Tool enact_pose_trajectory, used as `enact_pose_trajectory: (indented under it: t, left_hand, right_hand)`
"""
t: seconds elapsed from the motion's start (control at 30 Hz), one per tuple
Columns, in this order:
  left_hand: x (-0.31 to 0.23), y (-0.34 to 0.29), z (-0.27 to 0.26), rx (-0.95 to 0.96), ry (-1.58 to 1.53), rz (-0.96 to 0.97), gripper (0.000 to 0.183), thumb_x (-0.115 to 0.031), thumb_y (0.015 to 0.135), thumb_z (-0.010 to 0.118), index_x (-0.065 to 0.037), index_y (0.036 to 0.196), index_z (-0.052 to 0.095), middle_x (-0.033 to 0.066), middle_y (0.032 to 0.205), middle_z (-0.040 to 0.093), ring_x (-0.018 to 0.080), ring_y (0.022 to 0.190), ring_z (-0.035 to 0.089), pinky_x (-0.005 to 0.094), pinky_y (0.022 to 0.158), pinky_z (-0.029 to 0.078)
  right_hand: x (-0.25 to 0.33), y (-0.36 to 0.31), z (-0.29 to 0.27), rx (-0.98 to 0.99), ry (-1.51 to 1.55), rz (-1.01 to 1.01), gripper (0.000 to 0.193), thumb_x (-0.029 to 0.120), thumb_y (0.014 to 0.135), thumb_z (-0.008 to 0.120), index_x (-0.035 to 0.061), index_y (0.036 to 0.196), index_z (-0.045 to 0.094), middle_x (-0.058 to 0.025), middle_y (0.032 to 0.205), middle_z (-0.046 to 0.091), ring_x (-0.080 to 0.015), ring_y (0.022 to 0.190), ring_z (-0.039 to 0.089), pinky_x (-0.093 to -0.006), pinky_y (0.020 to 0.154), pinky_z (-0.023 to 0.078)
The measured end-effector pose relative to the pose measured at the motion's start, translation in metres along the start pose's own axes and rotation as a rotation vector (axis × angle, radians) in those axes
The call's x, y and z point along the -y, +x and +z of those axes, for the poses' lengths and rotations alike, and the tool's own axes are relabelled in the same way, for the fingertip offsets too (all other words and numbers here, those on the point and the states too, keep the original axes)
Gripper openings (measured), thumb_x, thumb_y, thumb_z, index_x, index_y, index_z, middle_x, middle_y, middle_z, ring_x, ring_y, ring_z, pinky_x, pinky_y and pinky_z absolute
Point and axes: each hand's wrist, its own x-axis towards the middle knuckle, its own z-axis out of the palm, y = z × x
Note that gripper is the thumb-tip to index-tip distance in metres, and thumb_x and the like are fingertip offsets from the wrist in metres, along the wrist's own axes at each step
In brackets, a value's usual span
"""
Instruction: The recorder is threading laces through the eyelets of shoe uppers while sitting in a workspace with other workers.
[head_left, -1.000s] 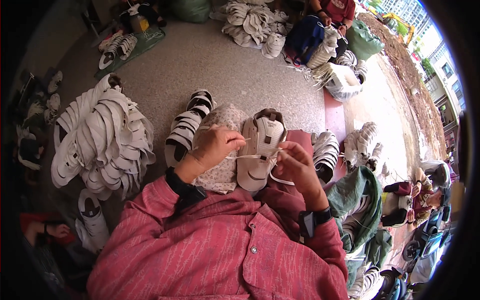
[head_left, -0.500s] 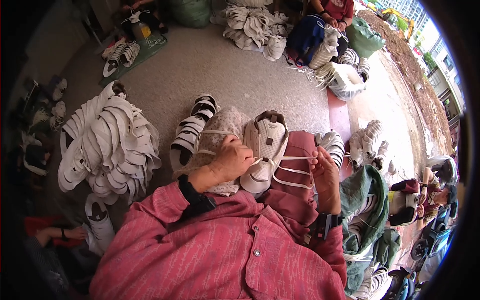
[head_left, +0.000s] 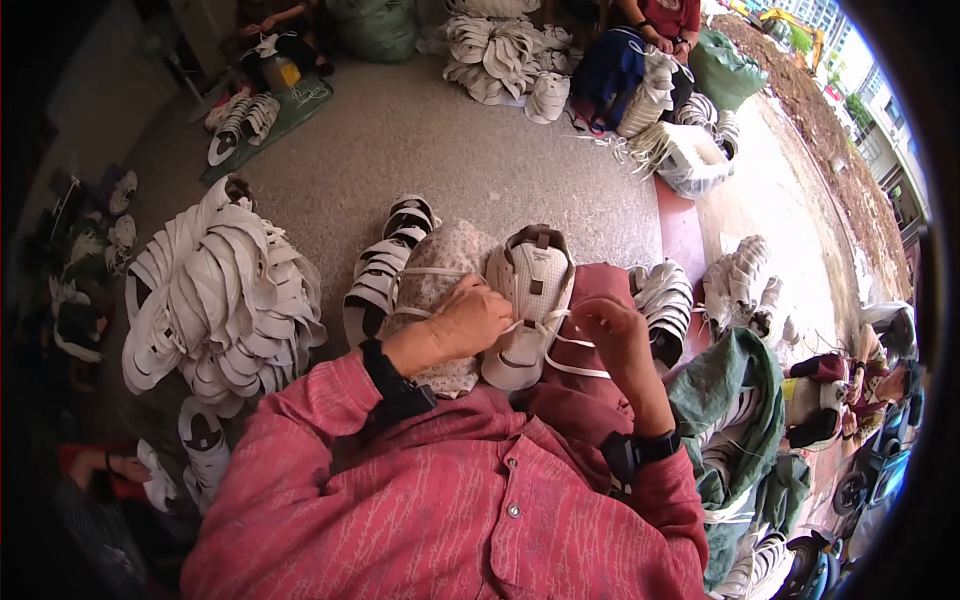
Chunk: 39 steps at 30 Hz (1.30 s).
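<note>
On my lap lies a white shoe upper [head_left: 520, 352] with a brown-trimmed collar at its far end. A white shoelace [head_left: 576, 370] runs through its lower eyelets and loops over the dark red cloth on the right. My left hand [head_left: 468, 322] is closed at the upper's left edge, gripping it there; its fingertips are partly hidden. Just beyond the right edge, my right hand [head_left: 612, 325] has its fingers curled downward around the lace, though the exact pinch is hidden. Another stretch of lace lies across the flowered cloth [head_left: 440, 255] left of the upper.
A large heap of white shoe uppers [head_left: 225, 295] stands to my left. Rows of uppers [head_left: 385, 262] flank my knees, and a green sack [head_left: 735, 390] lies at my right. Across the floor, a co-worker [head_left: 665, 25] sits beside a white basket [head_left: 695, 160].
My right hand has moved left and slightly up toward the upper, and the lace once stretched out to the right now hangs slacker. My left hand stays by the upper's left edge.
</note>
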Motion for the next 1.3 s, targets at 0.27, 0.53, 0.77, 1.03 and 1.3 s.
enact_pose_trajectory:
  t: [0.27, 0.53, 0.77, 1.03, 1.3]
  left_hand:
    - [0.004, 0.014, -0.035, -0.014, 0.126, 0.279, 0.069, -0.025, 0.064, 0.078, -0.009, 0.123, 0.046, 0.0090, 0.123, 0.045, 0.0267, 0.107, 0.052, 0.0416, 0.095, 0.038]
    - [0.031, 0.023, -0.042, 0.318, -0.131, 0.225, 0.045, -0.029, 0.064, 0.076, -0.004, 0.096, 0.057, 0.0102, 0.100, 0.049, 0.0282, 0.097, 0.054, 0.0399, 0.085, 0.044]
    - [0.026, 0.010, -0.030, 0.099, -0.236, 0.231, 0.033, -0.016, 0.064, 0.075, -0.002, 0.086, 0.054, 0.0114, 0.099, 0.048, 0.0311, 0.097, 0.053, 0.0408, 0.080, 0.048]
    - [0.027, 0.014, -0.018, 0.008, -0.300, 0.216, 0.030, -0.015, 0.066, 0.076, -0.003, 0.085, 0.055, 0.0098, 0.095, 0.048, 0.0300, 0.094, 0.055, 0.0390, 0.080, 0.047]
    - [0.029, 0.021, -0.021, 0.139, -0.379, 0.192, 0.021, -0.018, 0.072, 0.071, -0.001, 0.077, 0.059, 0.0099, 0.095, 0.052, 0.0296, 0.092, 0.055, 0.0386, 0.081, 0.046]
  right_hand:
    - [0.023, 0.035, 0.030, 0.297, -0.073, -0.231, 0.009, 0.008, 0.084, 0.061, 0.0015, 0.090, 0.062, -0.0153, 0.089, 0.060, -0.0345, 0.081, 0.060, -0.0389, 0.071, 0.049]
    - [0.012, 0.055, 0.035, 0.566, -0.259, -0.387, 0.027, -0.003, 0.065, 0.060, 0.0004, 0.092, 0.063, -0.0119, 0.091, 0.061, -0.0315, 0.096, 0.056, -0.0364, 0.082, 0.048]
    - [0.000, 0.074, 0.042, 0.660, -0.193, -0.350, 0.015, 0.005, 0.074, 0.064, 0.0045, 0.088, 0.068, -0.0093, 0.087, 0.066, -0.0298, 0.082, 0.063, -0.0365, 0.075, 0.050]
    - [0.005, 0.089, 0.038, 0.789, -0.111, -0.088, 0.010, 0.011, 0.079, 0.067, 0.0036, 0.084, 0.069, -0.0098, 0.081, 0.068, -0.0235, 0.073, 0.067, -0.0334, 0.067, 0.051]
    - [-0.001, 0.091, 0.030, 0.506, -0.053, -0.094, 0.007, 0.007, 0.081, 0.066, 0.0026, 0.087, 0.067, -0.0040, 0.069, 0.062, -0.0138, 0.064, 0.061, -0.0282, 0.055, 0.049]
